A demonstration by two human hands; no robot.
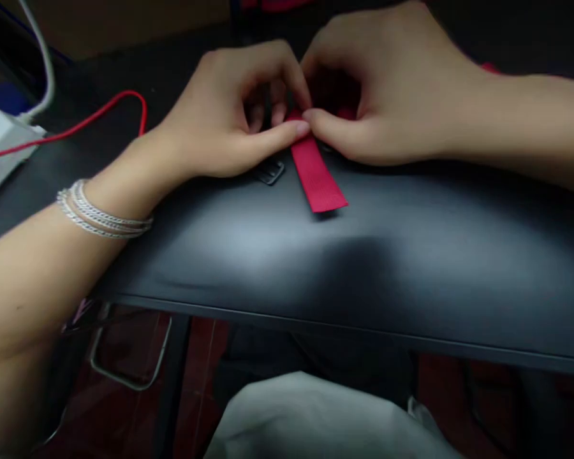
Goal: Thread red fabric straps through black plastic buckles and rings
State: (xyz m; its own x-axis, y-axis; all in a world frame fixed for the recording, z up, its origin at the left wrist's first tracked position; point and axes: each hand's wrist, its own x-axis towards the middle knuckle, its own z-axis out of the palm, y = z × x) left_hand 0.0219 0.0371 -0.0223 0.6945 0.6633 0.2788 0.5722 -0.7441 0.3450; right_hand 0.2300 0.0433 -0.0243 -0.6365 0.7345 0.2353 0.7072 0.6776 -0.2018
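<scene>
A strip of red webbing runs from between my fingertips toward the near side of the dark table, its cut end just above the surface. My left hand pinches the webbing between thumb and fingers. Against it from the other side, my right hand is closed, thumb and fingers meeting at the same spot on the strip. More red material shows behind my right hand, mostly hidden. Beside the left thumb, a black slide buckle lies on the table, partly covered by that hand.
The black table has its front edge close to my body. At the left stand a white power strip with a white cable and a red cord. Below the edge are a metal chair frame and red floor tiles.
</scene>
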